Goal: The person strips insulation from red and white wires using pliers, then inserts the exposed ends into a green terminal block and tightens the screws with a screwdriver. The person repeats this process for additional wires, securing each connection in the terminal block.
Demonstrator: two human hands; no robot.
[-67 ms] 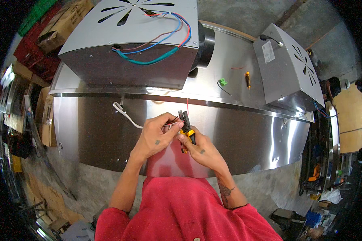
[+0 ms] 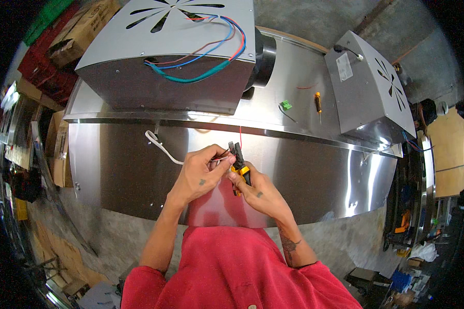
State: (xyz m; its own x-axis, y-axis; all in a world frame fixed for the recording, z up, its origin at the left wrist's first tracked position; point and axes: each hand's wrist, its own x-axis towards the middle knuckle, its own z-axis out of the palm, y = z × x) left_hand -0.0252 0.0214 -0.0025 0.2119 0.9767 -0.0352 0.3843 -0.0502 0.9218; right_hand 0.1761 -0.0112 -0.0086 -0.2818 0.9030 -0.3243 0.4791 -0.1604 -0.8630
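Between the fingers of my left hand are the thin wire ends of a white cable, which loops out of a hole in the shiny metal panel. My right hand is wrapped round the black and yellow handles of a wire stripper. Its dark jaws point up and away from me, close to the left fingertips and the wires. Whether a wire lies in the jaws is too small to tell. A thin red wire hangs at the panel's upper edge, just beyond the jaws.
A large grey metal housing with coloured wires and a black round outlet stands at the back left. A second grey housing stands at the right. A yellow screwdriver and a green connector lie between them.
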